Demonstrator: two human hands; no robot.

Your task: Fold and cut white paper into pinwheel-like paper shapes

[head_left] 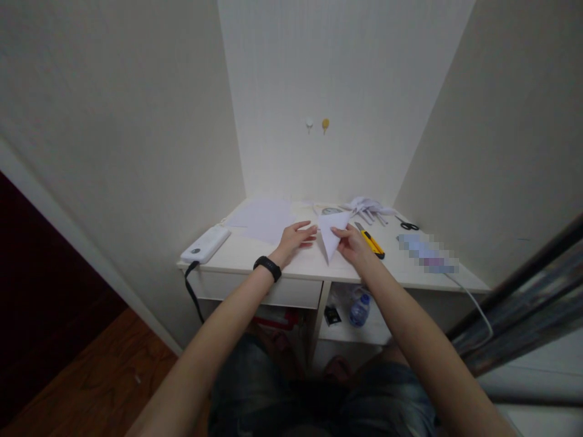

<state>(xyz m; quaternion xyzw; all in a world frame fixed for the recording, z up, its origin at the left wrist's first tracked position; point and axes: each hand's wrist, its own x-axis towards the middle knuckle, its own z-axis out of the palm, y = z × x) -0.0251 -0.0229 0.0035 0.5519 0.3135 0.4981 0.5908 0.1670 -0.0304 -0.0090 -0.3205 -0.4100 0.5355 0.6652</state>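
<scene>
A white sheet of paper folded into a triangle [330,233] is raised a little above the desk, one corner pointing down toward me. My right hand [351,243] pinches it at its right side, thumb on the near face. To the left of the paper is my left hand [298,238], fingers apart, its tips close to the paper's left edge; whether they touch it I cannot tell. A black band [268,268] circles my left wrist. Beside my right hand lies a yellow utility knife [371,241] with its blade showing.
Flat white paper sheets [264,218] lie on the desk's left. At the back right are rolled and folded papers [368,207] and black scissors [407,225]. A white power bank [206,244] sits at the left edge. Below, a shelf holds a water bottle [359,311].
</scene>
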